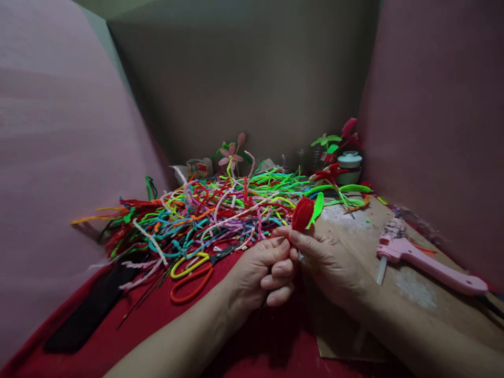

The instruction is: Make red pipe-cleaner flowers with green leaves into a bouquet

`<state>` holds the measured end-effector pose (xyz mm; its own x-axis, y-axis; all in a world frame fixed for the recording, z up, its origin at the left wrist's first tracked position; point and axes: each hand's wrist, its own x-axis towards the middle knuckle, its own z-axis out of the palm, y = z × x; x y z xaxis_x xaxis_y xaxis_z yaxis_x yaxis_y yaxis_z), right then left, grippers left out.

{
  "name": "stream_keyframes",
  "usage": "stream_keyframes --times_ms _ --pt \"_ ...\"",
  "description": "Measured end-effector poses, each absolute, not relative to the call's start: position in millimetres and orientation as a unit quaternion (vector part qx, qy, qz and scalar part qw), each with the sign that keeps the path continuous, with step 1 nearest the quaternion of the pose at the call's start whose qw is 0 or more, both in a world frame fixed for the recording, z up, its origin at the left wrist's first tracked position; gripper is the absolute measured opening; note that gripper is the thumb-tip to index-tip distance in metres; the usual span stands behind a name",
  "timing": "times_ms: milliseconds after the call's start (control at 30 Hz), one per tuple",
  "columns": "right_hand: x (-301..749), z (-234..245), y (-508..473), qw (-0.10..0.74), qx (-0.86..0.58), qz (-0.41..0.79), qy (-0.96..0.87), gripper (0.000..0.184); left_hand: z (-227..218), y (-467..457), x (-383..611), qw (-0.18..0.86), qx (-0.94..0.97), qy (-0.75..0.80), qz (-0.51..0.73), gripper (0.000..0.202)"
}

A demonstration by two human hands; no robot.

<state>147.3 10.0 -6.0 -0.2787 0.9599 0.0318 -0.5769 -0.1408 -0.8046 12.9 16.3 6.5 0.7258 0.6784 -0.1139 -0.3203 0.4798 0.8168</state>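
Low over the red cloth, my two hands meet at a pipe-cleaner flower [303, 214] with a red fuzzy head and a bright green leaf [316, 209]. My right hand [328, 257] is closed, thumb and fingers pinching the base of the red head. Fingers curled, my left hand [270, 270] pinches close below the head, touching the right fingertips; what lies between its fingers is mostly hidden. Just left of my left hand lie scissors [192, 278] with yellow and red handles.
A large heap of coloured pipe cleaners [220, 210] spreads behind the hands. At right, a pink glue gun [433, 268] rests on a cardboard sheet [334, 336]. A black flat object [88, 310] lies at left. Finished flowers [230, 156] and a lidded jar [349, 167] stand at the back.
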Motion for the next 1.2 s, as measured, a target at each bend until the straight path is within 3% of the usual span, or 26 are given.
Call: stream_keyframes --times_ms 100,233,300,367,467,600,833,1033,1100,1200 --pt "146 -4 9 0.544 -0.254 0.719 -0.350 0.018 6 14 15 0.742 0.510 0.297 0.318 0.022" --pt "144 -6 8 0.552 -0.241 0.717 -0.351 0.016 0 8 15 0.354 0.728 0.423 0.407 0.014" --pt "143 -9 8 0.558 -0.237 0.711 -0.356 0.016 -3 7 14 0.239 0.769 0.425 0.413 0.011" --pt "144 -10 8 0.561 -0.233 0.704 -0.367 0.016 0 6 14 0.261 0.762 0.427 0.411 0.018" --pt "145 -9 7 0.543 -0.230 0.707 -0.389 0.019 10 5 15 0.460 0.673 0.418 0.401 0.028" --pt "149 -4 7 0.535 -0.221 0.705 -0.410 0.023 18 7 12 0.702 0.521 0.318 0.367 0.024" --pt "157 -6 14 0.483 -0.180 0.736 -0.439 0.030 8 8 7 0.870 0.362 0.148 0.300 0.018" --pt "154 -8 12 0.524 -0.191 0.726 -0.403 0.012 11 6 9 0.833 0.425 0.193 0.297 0.020" --pt "151 -9 12 0.513 -0.198 0.741 -0.385 0.012 11 5 11 0.725 0.529 0.289 0.334 0.021" --pt "149 -11 12 0.528 -0.207 0.730 -0.383 0.013 8 4 12 0.434 0.701 0.397 0.404 0.018"
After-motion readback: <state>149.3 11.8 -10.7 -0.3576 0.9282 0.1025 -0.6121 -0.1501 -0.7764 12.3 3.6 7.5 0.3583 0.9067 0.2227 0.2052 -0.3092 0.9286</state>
